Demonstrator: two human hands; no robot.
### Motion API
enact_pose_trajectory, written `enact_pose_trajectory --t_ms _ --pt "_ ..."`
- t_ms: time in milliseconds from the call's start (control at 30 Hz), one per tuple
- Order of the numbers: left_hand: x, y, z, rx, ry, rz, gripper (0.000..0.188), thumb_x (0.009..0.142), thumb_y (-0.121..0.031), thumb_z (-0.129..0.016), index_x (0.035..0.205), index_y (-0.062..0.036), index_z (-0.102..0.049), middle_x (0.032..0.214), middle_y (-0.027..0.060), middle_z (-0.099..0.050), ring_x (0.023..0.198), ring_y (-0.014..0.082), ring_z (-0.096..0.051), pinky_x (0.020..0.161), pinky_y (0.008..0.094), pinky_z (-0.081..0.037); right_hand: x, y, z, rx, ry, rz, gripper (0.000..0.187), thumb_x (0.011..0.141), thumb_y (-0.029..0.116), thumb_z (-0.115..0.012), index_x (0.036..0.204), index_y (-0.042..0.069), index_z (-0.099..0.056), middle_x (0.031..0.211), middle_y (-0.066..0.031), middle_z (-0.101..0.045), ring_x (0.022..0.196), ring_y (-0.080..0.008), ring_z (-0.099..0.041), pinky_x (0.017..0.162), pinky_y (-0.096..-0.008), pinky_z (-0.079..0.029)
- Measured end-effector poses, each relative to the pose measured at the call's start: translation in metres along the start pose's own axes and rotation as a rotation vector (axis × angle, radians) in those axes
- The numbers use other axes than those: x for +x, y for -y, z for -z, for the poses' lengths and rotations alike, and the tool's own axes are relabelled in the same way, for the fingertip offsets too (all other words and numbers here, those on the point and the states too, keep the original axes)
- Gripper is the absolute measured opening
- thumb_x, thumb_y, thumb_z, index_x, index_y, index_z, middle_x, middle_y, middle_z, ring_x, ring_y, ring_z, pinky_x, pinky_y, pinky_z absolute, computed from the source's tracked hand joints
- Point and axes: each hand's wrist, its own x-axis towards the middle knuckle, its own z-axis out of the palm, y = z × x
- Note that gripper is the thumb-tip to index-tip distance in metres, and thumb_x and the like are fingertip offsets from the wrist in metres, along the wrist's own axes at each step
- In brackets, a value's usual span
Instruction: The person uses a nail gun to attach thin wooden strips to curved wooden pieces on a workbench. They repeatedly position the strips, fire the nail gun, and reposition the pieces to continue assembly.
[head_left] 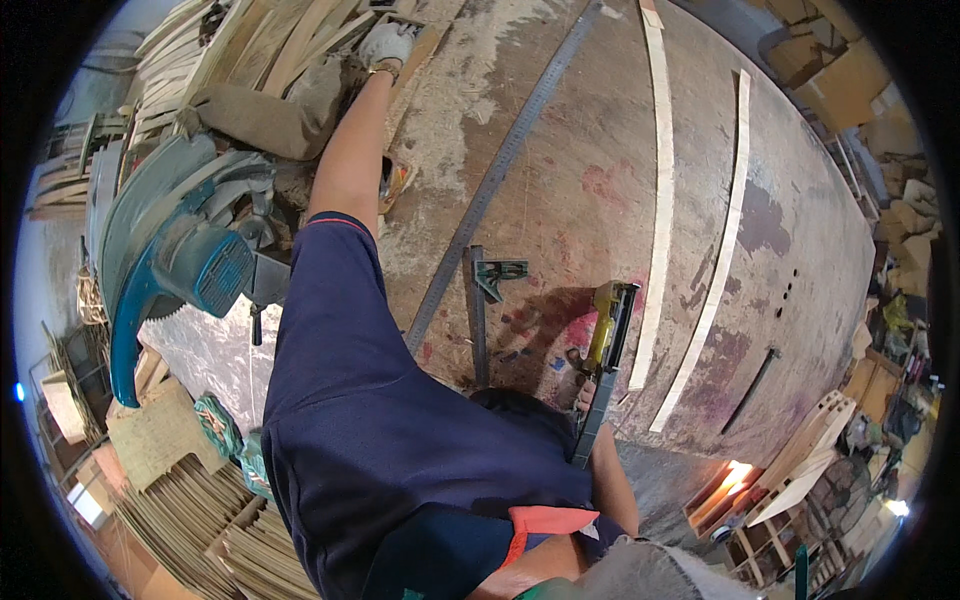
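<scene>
Right hand [586, 393]: fingers clamped on the nail gun [603, 340], which is over the surface [815, 235] with its upper end just beside the near strip [664, 190]; contact between the two cannot be confirmed. Left hand [388, 45]: gloved, stretched out beside the wood pile [190, 70]; whether its fingers are apart, together or closed on a piece cannot be told.

The near strip and the far strip [726, 245] both lie on the surface, apart and roughly side by side. The ruler [500, 165] lies slantwise to their left, with the square [495, 276] between its lower end and the nail gun.

Progress, as judged: early. Done: two strips set out, nail gun in hand. Outstanding: any fastening; no piece is seen joined to either strip, and nails in them, if any, are too small to tell.
</scene>
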Motion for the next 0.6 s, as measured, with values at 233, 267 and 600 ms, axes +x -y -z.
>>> enact_pose_trajectory --t_ms 233,267,600 --pt "0.012 0.000 -0.014 0.179 0.006 0.073 0.032 0.090 -0.034 -0.064 0.109 -0.0115 -0.077 0.103 0.0159 -0.073 0.102 0.0357 -0.071 0.076 0.0545 -0.058 0.002 -0.008 -0.002 0.026 -0.010 0.019 0.069 0.096 0.075 -0.046 0.118 0.012 -0.060 0.045 0.0041 -0.039 0.030 -0.0115 -0.037 0.029 -0.0275 -0.032" --pt "0.010 -0.005 -0.007 0.200 -0.022 0.128 0.031 0.091 -0.034 -0.065 0.108 -0.0106 -0.076 0.102 0.0163 -0.073 0.103 0.0355 -0.070 0.076 0.0543 -0.058 0.002 -0.008 -0.002 0.026 -0.008 0.018 0.069 0.096 0.076 -0.046 0.117 0.012 -0.061 0.045 0.0041 -0.039 0.030 -0.0116 -0.037 0.029 -0.0276 -0.032" --pt "-0.239 -0.153 0.171 -1.337 0.264 0.143 0.017 0.098 -0.013 -0.065 0.088 0.0012 -0.064 0.077 0.0057 -0.066 0.070 0.0120 -0.062 0.063 0.0294 -0.051 0.007 -0.007 -0.031 0.091 0.189 0.037 0.071 0.095 0.078 -0.045 0.106 0.013 -0.072 0.044 0.0035 -0.040 0.029 -0.0123 -0.037 0.028 -0.0279 -0.030"
